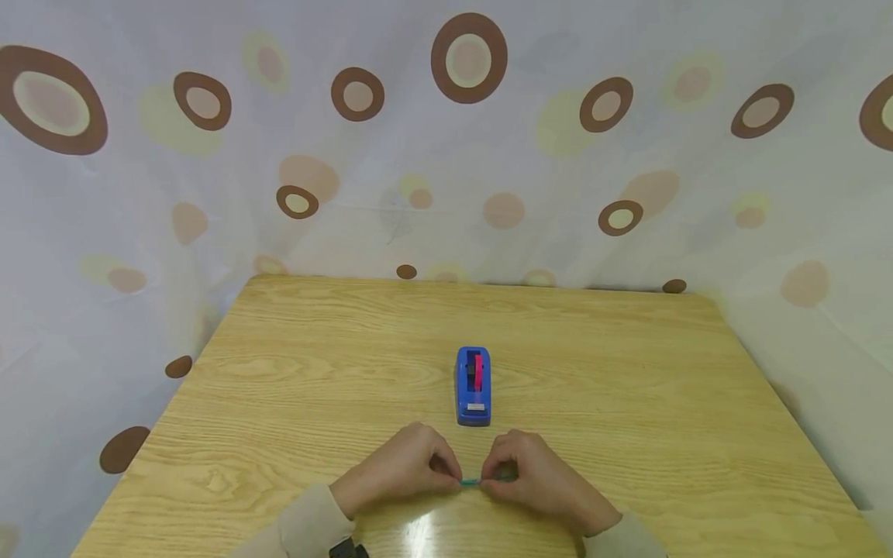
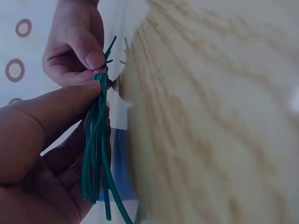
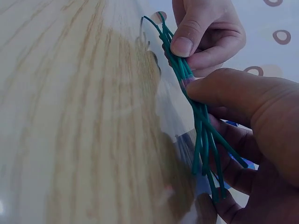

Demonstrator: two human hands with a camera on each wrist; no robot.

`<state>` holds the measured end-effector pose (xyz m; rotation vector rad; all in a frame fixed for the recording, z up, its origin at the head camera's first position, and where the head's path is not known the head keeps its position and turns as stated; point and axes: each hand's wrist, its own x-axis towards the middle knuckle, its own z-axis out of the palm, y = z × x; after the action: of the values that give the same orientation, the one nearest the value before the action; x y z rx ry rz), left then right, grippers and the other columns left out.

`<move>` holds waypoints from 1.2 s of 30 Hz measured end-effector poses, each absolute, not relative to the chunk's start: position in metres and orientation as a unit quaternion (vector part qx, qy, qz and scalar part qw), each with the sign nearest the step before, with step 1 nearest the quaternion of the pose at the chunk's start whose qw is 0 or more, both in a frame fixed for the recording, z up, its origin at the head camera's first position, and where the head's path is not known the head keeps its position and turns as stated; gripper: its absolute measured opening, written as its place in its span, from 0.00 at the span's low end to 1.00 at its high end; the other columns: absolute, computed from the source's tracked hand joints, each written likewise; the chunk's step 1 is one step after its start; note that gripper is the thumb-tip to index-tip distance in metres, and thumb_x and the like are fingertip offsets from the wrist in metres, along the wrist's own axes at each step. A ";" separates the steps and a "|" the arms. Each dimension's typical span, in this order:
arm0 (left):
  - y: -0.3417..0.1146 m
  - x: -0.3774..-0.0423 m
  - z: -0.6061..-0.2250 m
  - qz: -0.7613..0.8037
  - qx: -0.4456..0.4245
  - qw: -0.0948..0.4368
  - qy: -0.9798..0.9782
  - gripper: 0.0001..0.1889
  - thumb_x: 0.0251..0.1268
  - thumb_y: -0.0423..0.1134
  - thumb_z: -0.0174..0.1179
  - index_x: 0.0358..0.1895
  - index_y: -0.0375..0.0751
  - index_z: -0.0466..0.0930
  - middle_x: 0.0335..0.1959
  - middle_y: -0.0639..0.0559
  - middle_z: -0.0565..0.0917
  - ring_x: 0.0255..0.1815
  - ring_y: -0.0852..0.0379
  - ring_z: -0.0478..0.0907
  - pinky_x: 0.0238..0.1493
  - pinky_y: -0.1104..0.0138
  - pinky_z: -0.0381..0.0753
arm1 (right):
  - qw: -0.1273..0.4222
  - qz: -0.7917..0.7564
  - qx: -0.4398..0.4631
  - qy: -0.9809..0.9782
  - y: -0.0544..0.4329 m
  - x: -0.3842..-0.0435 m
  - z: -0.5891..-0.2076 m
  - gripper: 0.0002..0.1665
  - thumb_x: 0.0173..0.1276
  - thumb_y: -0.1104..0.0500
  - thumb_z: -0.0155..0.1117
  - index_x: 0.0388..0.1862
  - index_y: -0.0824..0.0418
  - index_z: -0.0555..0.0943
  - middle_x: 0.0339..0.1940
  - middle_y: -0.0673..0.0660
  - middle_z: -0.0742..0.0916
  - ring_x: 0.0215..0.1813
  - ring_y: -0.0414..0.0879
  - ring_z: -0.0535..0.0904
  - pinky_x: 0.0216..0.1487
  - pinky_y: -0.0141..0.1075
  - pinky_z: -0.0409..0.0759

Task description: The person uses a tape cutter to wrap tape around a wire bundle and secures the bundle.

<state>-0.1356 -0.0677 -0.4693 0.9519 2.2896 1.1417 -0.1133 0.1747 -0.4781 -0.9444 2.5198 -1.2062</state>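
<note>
A bundle of thin green wires (image 1: 470,482) lies stretched between my two hands, low over the near part of the table. My left hand (image 1: 412,463) pinches it between thumb and fingers on one side. On the other side my right hand (image 1: 533,473) grips it the same way, thumb tip over a pinkish band of tape (image 3: 187,83) wrapped round the bundle's middle. In the left wrist view, loose green ends (image 2: 96,144) fan out across the left palm. Beyond the hands stands a blue tape dispenser (image 1: 463,401) with a pinkish-red roll in it.
The wood-grain table (image 1: 335,333) spreads out on all sides of the hands. Behind it and along both sides hangs a pale curtain (image 1: 432,155) with brown and cream circles. A dark watch-like object (image 1: 343,549) shows at the left sleeve.
</note>
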 end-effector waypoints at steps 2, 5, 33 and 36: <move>-0.067 -0.135 -0.469 0.405 0.341 0.207 0.822 0.02 0.55 0.35 0.74 0.30 0.46 0.90 0.24 0.68 0.83 0.24 0.73 0.79 0.29 0.75 0.80 | 0.093 -0.405 -0.323 0.850 0.175 -0.113 -0.478 0.04 0.61 0.58 0.75 0.30 0.47 0.88 0.28 0.35 0.81 0.35 0.37 0.75 0.38 0.33 0.75; -0.067 -0.135 -0.468 0.396 0.342 0.209 0.826 0.02 0.55 0.36 0.74 0.30 0.46 0.90 0.24 0.68 0.83 0.24 0.73 0.78 0.29 0.76 0.79 | 0.090 -0.397 -0.328 0.852 0.175 -0.112 -0.478 0.05 0.61 0.58 0.75 0.30 0.47 0.88 0.28 0.35 0.81 0.35 0.36 0.75 0.38 0.32 0.75; -0.062 -0.134 -0.470 0.354 0.354 0.196 0.843 0.05 0.51 0.37 0.76 0.28 0.49 0.88 0.20 0.73 0.79 0.22 0.74 0.75 0.26 0.76 0.77 | 0.076 -0.371 -0.332 0.864 0.174 -0.112 -0.481 0.04 0.58 0.57 0.77 0.30 0.47 0.88 0.29 0.36 0.82 0.35 0.34 0.75 0.38 0.31 0.74; -0.062 -0.135 -0.468 0.359 0.349 0.196 0.843 0.05 0.50 0.38 0.76 0.28 0.49 0.88 0.21 0.72 0.79 0.22 0.73 0.76 0.27 0.76 0.77 | 0.086 -0.387 -0.325 0.858 0.175 -0.112 -0.481 0.04 0.59 0.56 0.76 0.30 0.47 0.88 0.29 0.37 0.83 0.36 0.35 0.76 0.38 0.31 0.76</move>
<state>-0.1348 -0.0622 -0.4681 0.9790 2.3624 1.0049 -0.1120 0.1751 -0.4810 -0.9694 2.5577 -1.1543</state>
